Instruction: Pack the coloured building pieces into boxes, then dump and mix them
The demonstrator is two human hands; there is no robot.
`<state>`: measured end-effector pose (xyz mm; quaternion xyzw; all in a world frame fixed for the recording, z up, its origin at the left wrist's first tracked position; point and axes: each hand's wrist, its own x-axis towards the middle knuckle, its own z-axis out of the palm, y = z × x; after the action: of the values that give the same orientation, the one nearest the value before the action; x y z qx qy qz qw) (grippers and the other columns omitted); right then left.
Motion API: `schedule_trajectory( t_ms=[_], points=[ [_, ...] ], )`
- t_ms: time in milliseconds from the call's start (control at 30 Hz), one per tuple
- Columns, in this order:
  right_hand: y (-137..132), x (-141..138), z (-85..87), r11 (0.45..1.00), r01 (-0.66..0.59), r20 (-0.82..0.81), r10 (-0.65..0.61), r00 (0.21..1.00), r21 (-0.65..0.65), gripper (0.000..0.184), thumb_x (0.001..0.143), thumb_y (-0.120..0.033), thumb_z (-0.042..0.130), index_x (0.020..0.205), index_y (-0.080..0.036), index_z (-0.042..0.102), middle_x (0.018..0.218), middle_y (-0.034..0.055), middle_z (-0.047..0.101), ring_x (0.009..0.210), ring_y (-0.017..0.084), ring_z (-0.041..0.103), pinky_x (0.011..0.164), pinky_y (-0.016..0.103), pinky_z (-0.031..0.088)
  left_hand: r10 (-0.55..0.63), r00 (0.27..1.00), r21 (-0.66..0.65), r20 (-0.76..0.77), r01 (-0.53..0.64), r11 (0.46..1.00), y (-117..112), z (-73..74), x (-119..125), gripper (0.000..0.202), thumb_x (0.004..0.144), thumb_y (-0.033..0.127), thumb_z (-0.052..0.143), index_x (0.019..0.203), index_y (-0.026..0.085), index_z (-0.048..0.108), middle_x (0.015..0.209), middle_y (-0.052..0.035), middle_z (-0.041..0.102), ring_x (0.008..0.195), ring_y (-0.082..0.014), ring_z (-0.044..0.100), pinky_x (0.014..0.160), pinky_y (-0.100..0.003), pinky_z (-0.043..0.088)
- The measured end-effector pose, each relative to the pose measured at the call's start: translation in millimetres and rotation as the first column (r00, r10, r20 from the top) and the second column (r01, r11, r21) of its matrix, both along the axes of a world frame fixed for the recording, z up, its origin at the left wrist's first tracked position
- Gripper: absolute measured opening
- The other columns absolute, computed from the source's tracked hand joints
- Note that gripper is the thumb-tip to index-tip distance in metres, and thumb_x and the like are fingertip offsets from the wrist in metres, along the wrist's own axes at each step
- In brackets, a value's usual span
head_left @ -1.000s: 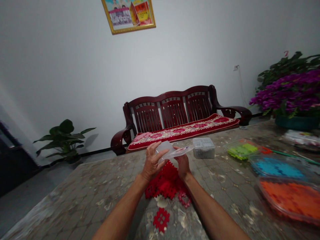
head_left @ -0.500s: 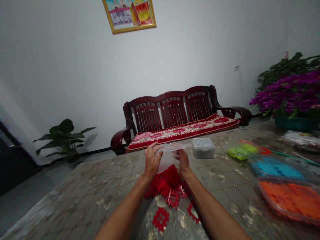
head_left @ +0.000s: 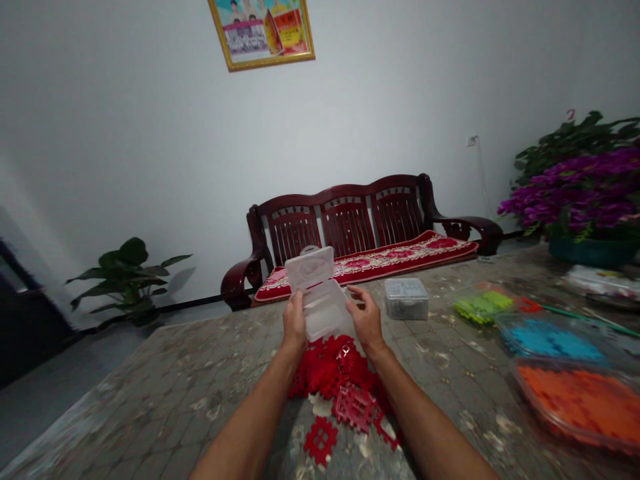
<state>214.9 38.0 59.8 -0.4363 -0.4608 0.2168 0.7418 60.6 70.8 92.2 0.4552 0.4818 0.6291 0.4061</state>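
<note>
Plastic box [head_left: 324,308] in both hands [head_left: 294,321] [head_left: 368,321], poster lettering [head_left: 289,28] illegible

Head-worn view, facing forward, hands [head_left: 369,321] near, bench [head_left: 347,225] beyond

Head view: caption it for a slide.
Left hand and right hand hold an open translucent box by a pile of red pieces.
</note>
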Motion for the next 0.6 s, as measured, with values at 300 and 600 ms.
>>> schedule_trajectory(
  t_ms=[300, 600],
  points=[
    [-44.2, 8.5, 43.6, 0.989, -0.141, 0.876, 0.114, 0.469, -0.053, 0.054, 0.067, -0.001, 0.056, 0.109, -0.028, 0.075, 0.116, 0.0000, 0.076, 0.117, 0.026, 0.055, 0.104, 0.042, 0.043, 0.012, 0.970, -0.242, 0.243, 0.049, 0.969, 1.1, 5.1, -15.6, 0.037, 0.083, 0.053, 0.065, 0.081, 0.016, 0.069, 0.091, -0.0103, 0.072, 0.072, -0.0201, 0.065, 0.065, -0.029, 0.046],
    [-50.2, 23.0, 47.8, 0.998, 0.055, 0.967, 0.025, 0.255, -0.040, 0.022, 0.092, -0.012, 0.061, 0.101, -0.025, 0.077, 0.099, 0.0044, 0.076, 0.099, 0.024, 0.059, 0.086, 0.035, 0.045, -0.057, 0.950, -0.031, 0.308, 0.070, 0.997, -16.2, 9.3, -5.0, 0.051, 0.065, 0.062, 0.078, 0.092, 0.019, 0.072, 0.103, -0.0053, 0.074, 0.092, -0.0209, 0.066, 0.073, -0.028, 0.048]
  ],
)
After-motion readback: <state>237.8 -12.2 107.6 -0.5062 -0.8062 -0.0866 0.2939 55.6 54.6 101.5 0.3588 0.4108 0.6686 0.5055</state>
